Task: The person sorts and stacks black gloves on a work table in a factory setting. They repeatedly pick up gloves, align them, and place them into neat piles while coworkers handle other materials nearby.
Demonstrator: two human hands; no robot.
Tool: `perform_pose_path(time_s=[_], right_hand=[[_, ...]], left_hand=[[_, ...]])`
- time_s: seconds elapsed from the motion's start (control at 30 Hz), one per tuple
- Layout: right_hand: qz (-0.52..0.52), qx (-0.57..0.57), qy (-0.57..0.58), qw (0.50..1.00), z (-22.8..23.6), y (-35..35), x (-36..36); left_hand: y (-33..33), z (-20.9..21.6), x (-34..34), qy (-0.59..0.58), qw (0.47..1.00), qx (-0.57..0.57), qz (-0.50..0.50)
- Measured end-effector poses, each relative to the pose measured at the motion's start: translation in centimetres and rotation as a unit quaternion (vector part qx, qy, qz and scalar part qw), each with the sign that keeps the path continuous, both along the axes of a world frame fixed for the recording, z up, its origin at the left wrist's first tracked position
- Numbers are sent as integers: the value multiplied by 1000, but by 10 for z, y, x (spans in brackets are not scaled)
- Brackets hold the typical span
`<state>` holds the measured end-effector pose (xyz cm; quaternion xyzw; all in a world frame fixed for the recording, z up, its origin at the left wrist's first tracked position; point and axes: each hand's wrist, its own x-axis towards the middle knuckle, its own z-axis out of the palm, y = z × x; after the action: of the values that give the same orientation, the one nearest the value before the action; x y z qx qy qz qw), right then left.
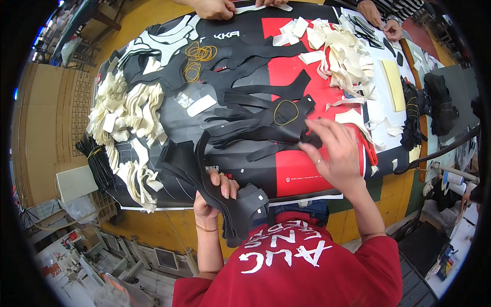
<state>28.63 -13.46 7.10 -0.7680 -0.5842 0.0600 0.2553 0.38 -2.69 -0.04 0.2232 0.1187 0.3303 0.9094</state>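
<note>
My left hand (216, 193) is closed around a stack of black cut fabric pieces (239, 207), held at the table's near edge with its lower end hanging by my shirt. Small white marks show on the stack's right side. My right hand (335, 153) is raised over the red part of the table cover, thumb and fingers apart and slightly blurred. Just left of its fingertips lies a fanned pile of black fabric strips (255, 125), with a yellow rubber band (286, 112) on its right end.
Cream fabric pieces lie heaped at left (138, 110) and far right (348, 56). More rubber bands (201, 52) sit near white-and-black cut pieces (163, 41). A red-handled tool (369, 147) lies right of my right hand. Co-workers' hands (215, 8) work at the far edge and far right (393, 30).
</note>
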Motion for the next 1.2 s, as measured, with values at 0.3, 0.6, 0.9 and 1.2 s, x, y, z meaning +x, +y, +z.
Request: perform_pose_path(time_s=[0.3, 0.6, 0.9, 1.2], right_hand=[[16, -52, 109, 993, -29, 54, 17], [-96, 64, 188, 975, -32, 34, 37], [-85, 85, 75, 990, 14, -2, 4], [240, -92, 297, 920, 45, 25, -87]], left_hand=[[-12, 3, 9, -80, 996, -31, -16], [-9, 11, 17, -13, 993, -118, -7], [-17, 5, 29, -254, 957, -140, -26], [-10, 36, 2, 219, 975, -10, 27]])
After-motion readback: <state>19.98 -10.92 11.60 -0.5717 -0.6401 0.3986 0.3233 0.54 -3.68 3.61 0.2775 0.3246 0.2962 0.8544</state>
